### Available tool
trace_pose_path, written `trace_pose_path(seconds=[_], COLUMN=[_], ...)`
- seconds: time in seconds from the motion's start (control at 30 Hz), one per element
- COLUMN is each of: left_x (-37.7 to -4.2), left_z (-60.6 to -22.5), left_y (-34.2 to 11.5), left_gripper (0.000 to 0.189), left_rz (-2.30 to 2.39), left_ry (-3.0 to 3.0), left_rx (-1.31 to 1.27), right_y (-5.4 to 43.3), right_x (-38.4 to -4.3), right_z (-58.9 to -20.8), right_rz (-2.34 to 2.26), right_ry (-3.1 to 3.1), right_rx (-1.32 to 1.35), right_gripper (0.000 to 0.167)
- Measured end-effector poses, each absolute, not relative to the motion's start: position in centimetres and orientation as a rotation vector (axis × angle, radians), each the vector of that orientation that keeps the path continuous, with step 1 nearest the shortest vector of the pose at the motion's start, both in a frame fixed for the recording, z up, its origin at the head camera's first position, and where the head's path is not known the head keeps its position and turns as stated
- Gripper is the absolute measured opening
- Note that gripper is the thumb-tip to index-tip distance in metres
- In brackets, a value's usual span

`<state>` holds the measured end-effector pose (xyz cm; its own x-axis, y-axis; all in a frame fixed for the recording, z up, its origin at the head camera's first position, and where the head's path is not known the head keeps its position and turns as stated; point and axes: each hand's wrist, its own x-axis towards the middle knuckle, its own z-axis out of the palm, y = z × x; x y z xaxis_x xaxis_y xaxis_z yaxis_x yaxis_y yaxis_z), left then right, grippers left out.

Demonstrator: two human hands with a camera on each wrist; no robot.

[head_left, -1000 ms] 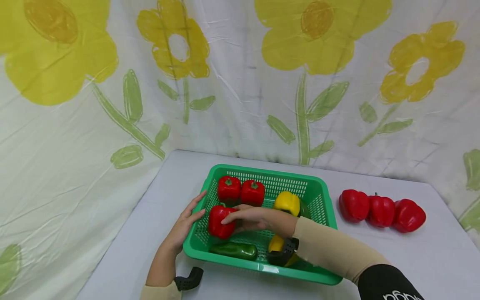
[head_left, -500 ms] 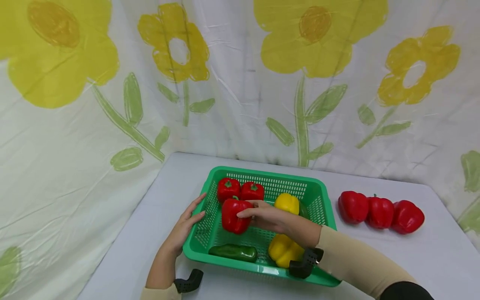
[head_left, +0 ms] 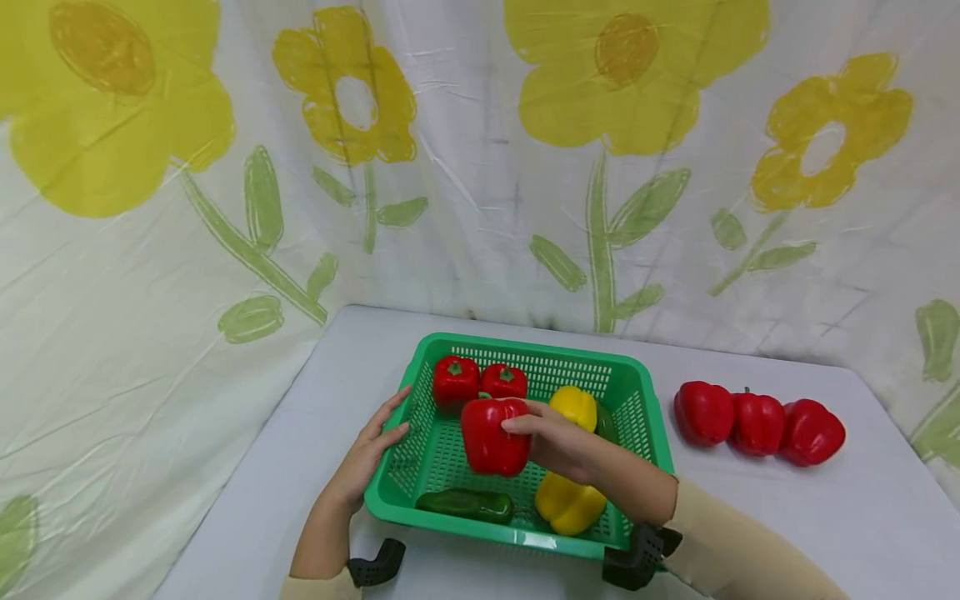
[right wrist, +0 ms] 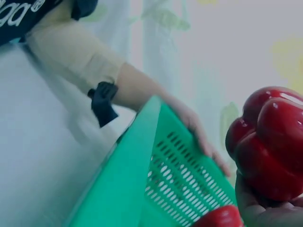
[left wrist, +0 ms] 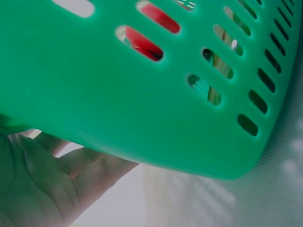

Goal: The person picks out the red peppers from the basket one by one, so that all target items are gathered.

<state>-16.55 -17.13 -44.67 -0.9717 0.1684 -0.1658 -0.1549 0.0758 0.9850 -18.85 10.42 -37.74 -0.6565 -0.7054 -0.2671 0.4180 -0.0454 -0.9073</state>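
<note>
Right hand (head_left: 558, 442) holds a red bell pepper (head_left: 493, 440), thumb on its near side; the left hand (head_left: 363, 458) rests with thumb and fingers spread against the left rim of the green basket (head_left: 442, 454). The relation that counts is sideways: the held pepper sits between the two hands, raised over the basket floor, while three loose red peppers (head_left: 757, 423) lie in a row beyond the basket's right wall. Its axis looks near upright, stem on top; the body is blocky, lobed and glossy, probably firm. Around it in the basket are two red peppers (head_left: 455, 379) at the back left, a smooth, long green pepper (head_left: 465, 505) lying crosswise in front, a front yellow pepper (head_left: 568, 504) and a rear yellow pepper (head_left: 575, 405). The basket is slotted, seemingly moulded plastic. Beneath spreads a pale, smooth worktop (head_left: 337, 367); behind hangs creased cloth (head_left: 465, 167) printed with yellow flowers.
</note>
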Motion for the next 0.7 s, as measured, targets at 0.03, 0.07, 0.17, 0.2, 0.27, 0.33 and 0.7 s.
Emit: trace_pose_path(seconds=[0.03, 0.07, 0.17, 0.2, 0.27, 0.33, 0.7], left_x=[-16.6, -16.6, -16.6, -16.6, -16.6, -16.6, -16.7], left_z=[-44.7, -44.7, -44.7, -44.7, -44.7, -44.7, -44.7], left_y=[-17.1, -17.1, -17.1, -17.1, -17.1, -17.1, -17.2], left_gripper=[0.051, 0.051, 0.051, 0.051, 0.051, 0.051, 0.051], left_rz=[1.989, 1.990, 1.990, 1.990, 1.989, 1.989, 1.986], left_ry=[2.114, 2.113, 2.112, 2.113, 2.114, 2.114, 2.112], left_rx=[0.014, 0.014, 0.015, 0.015, 0.013, 0.009, 0.016], right_y=[10.5, 10.6, 11.1, 11.2, 11.5, 11.9, 14.2], right_x=[-18.7, -18.5, -18.1, -18.0, -17.7, -17.4, -15.8], right_z=[-37.6, -37.4, -36.9, -36.8, -36.7, -36.5, -36.1], right_rz=[-1.812, -1.815, -1.815, -1.816, -1.817, -1.822, -1.860], right_ry=[1.437, 1.434, 1.441, 1.444, 1.445, 1.436, 1.421], right_rx=[-0.322, -0.321, -0.311, -0.308, -0.312, -0.325, -0.343], right_gripper=[0.055, 0.057, 0.061, 0.061, 0.060, 0.057, 0.044])
